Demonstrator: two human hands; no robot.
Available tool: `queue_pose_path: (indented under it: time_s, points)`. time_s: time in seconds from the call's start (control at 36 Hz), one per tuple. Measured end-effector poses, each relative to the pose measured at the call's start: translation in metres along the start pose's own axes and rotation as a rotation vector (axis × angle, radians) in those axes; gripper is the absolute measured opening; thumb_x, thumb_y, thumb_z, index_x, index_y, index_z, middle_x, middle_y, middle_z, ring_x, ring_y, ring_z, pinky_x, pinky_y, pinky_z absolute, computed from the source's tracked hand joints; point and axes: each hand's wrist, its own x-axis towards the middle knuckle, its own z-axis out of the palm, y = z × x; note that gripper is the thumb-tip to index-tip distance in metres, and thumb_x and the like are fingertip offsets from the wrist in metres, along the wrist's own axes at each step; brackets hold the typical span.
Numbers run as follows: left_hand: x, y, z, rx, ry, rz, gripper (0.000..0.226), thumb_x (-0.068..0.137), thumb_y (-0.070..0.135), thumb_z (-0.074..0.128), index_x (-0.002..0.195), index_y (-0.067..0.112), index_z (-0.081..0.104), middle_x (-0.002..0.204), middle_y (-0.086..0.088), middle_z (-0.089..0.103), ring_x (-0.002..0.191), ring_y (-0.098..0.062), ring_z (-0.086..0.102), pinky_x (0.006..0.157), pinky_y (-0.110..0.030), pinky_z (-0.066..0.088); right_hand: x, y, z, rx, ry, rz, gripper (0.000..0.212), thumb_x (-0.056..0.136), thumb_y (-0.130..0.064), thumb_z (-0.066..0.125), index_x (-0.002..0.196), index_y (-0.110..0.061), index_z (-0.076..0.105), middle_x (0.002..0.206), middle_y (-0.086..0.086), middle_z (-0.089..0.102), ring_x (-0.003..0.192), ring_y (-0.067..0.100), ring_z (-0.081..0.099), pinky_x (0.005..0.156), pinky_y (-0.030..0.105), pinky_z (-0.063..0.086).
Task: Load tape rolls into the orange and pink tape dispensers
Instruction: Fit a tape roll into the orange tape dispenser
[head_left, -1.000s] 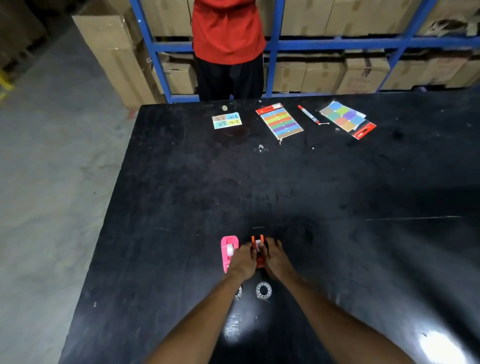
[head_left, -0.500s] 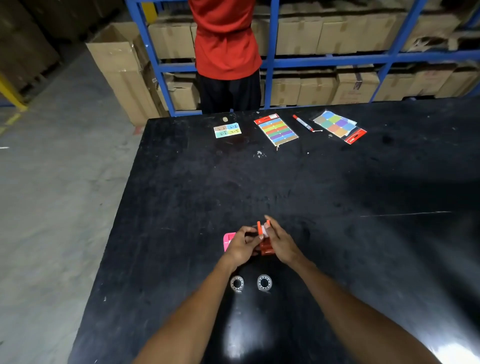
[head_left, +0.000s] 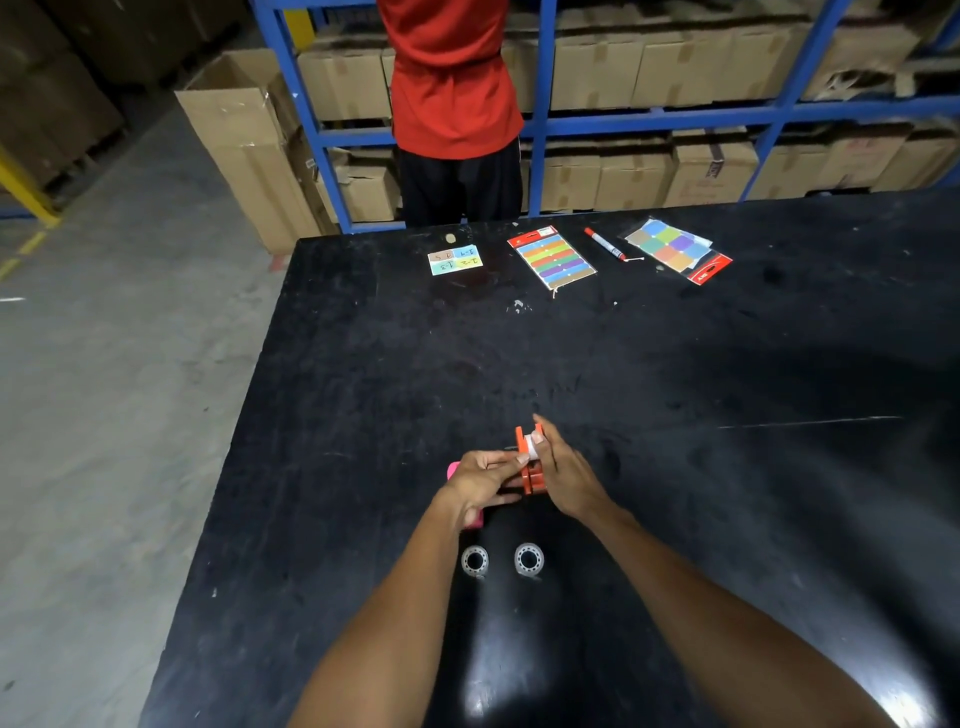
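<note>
On the left, my left hand (head_left: 480, 480) covers most of the pink dispenser (head_left: 453, 470), which lies flat on the worktop (head_left: 363, 364); a second ago its roll showed plainly beside my wrist, so I judge that one already loaded. That hand pinches a white end of tape (head_left: 523, 458) at the orange dispenser (head_left: 531, 462), fingers closed narrow on it. The orange dispenser sat low on the worktop a second ago; now I have it raised and tipped up between both hands, its white roll showing between the orange cheeks. My right hand (head_left: 563, 475) braces its right side, fingers laid along it, the index reaching over the top. I take this to mean the roll is seated and I am drawing the tape toward the cutter. Just in front of my wrists two rolls (head_left: 474, 561) lie flat, side by side and apart. At the far edge, a card (head_left: 454, 260) bears handwriting, something like "2-2" and "1-3", too small to trust. The red printing on the sticker packs (head_left: 553, 257) and the marker (head_left: 605, 244) I cannot read.
</note>
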Motion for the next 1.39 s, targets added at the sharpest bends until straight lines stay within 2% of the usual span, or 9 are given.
queue_pose_path:
  time_s: [0.17,0.39,0.61,0.69,0.83,0.94,1.08,1.17,1.39]
  points:
    - [0.008,0.008,0.004,-0.013,0.009,-0.014,0.029,0.091,0.025,0.072,0.114,0.009,0.075,0.11,-0.009,0.078,0.104,-0.021,0.075,0.096,-0.044,0.059,0.007,0.002,-0.002,0.027,0.024,0.005,0.059,0.1,-0.062,0.015,0.154,-0.039,0.019,0.144,0.003,0.058,0.133,0.023,0.054,0.102,0.032,0.038]
    - [0.016,0.013,0.006,-0.055,-0.025,-0.034,0.032,0.094,0.019,0.067,0.121,0.001,0.069,0.117,-0.017,0.074,0.11,-0.028,0.072,0.097,-0.047,0.058,0.016,0.007,-0.006,0.036,0.007,0.005,0.066,0.096,-0.068,0.013,0.155,-0.038,0.018,0.151,0.002,0.051,0.138,0.023,0.049,0.111,0.037,0.037]
    - [0.016,0.019,-0.006,-0.074,0.073,-0.122,0.038,0.095,0.012,0.065,0.128,-0.007,0.061,0.115,-0.017,0.067,0.11,-0.03,0.066,0.087,-0.046,0.061,0.022,0.024,-0.019,0.078,0.1,0.122,0.05,0.106,-0.048,0.026,0.152,-0.03,0.03,0.145,0.009,0.056,0.131,0.03,0.055,0.108,0.036,0.039]
    - [0.012,0.022,-0.025,-0.042,0.116,-0.128,0.04,0.093,0.011,0.067,0.128,-0.008,0.06,0.107,-0.013,0.068,0.1,-0.025,0.067,0.079,-0.042,0.063,0.021,0.042,-0.037,0.04,0.136,0.191,0.049,0.106,-0.045,0.026,0.152,-0.029,0.031,0.144,0.009,0.057,0.119,0.03,0.062,0.095,0.028,0.038]
    - [0.016,0.015,-0.02,0.105,0.154,-0.182,0.038,0.09,0.017,0.072,0.119,-0.007,0.064,0.105,-0.016,0.069,0.097,-0.026,0.067,0.09,-0.051,0.059,0.018,0.049,-0.042,0.058,0.12,0.185,0.049,0.106,-0.047,0.027,0.152,-0.031,0.034,0.143,0.005,0.058,0.119,0.027,0.062,0.102,0.03,0.039]
    - [0.025,-0.003,0.004,0.342,0.271,-0.207,0.028,0.088,0.025,0.075,0.096,0.008,0.054,0.082,-0.015,0.063,0.074,-0.026,0.064,0.088,-0.052,0.06,0.011,0.048,-0.036,0.082,0.089,0.177,0.046,0.105,-0.05,0.029,0.147,-0.035,0.04,0.142,0.001,0.058,0.117,0.022,0.061,0.11,0.033,0.039]
    - [0.027,-0.022,0.024,0.914,0.415,-0.178,0.048,0.085,0.041,0.073,0.114,0.005,0.059,0.115,-0.019,0.072,0.105,-0.036,0.07,0.09,-0.04,0.056,0.005,0.046,-0.029,0.149,0.068,0.177,0.042,0.103,-0.054,0.031,0.141,-0.039,0.044,0.125,0.0,0.065,0.102,0.02,0.067,0.106,0.043,0.048]
    - [0.029,-0.029,0.031,0.986,0.488,-0.19,0.057,0.083,0.043,0.075,0.122,0.007,0.057,0.124,-0.016,0.067,0.118,-0.034,0.064,0.096,-0.04,0.052,0.002,0.047,-0.027,0.157,0.059,0.168,0.041,0.102,-0.056,0.03,0.139,-0.043,0.044,0.124,0.0,0.066,0.096,0.013,0.068,0.101,0.037,0.05]
    - [0.036,-0.036,0.036,1.084,0.539,-0.186,0.06,0.082,0.05,0.074,0.122,0.008,0.055,0.125,-0.013,0.065,0.119,-0.031,0.063,0.095,-0.04,0.052,-0.003,0.06,-0.024,0.163,0.032,0.181,0.04,0.1,-0.062,0.028,0.135,-0.05,0.042,0.118,-0.005,0.066,0.1,0.012,0.067,0.102,0.039,0.05]
